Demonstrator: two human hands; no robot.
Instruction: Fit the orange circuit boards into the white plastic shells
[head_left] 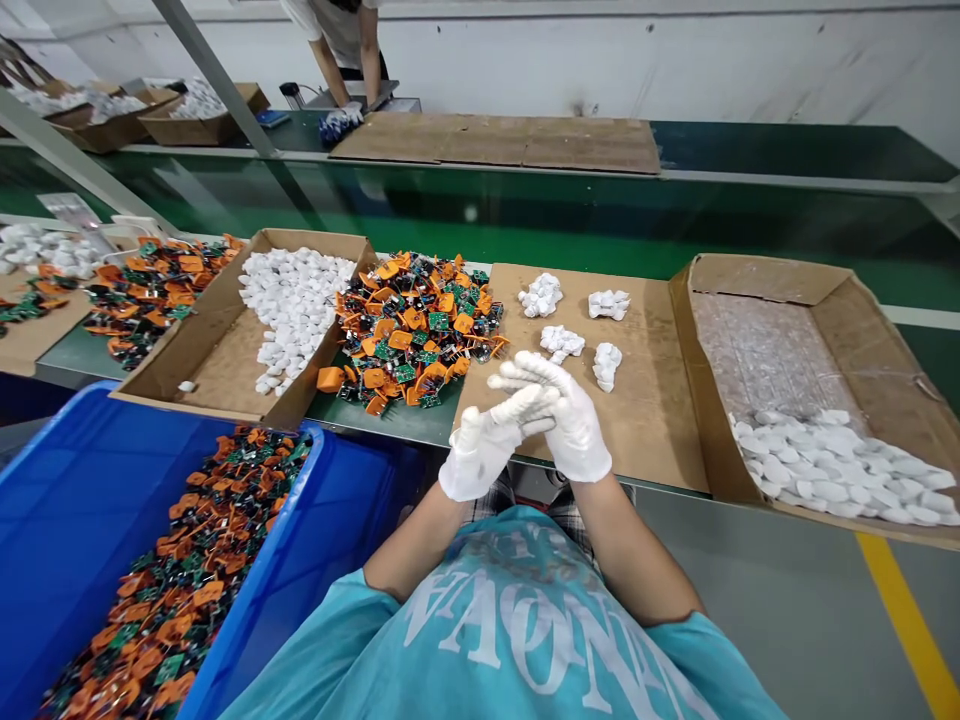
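Observation:
Both my hands wear white gloves and meet palm to palm over the near edge of a flat cardboard sheet (652, 420). My left hand (486, 445) lies under my right hand (576, 425), and the fingers of both are stretched out and crossed over each other. I see nothing held between them. Just beyond my fingertips lie small clusters of white plastic parts (561, 342) on the sheet. To the left of my hands a heap of orange and green circuit boards (412, 330) rests on the green bench.
A cardboard tray (225, 370) of white parts sits left of the heap; a cardboard box (847, 330) with white shells sits right. A blue bin (330, 520) of circuit boards stands near left. Another person's hands (345, 112) work at the far bench.

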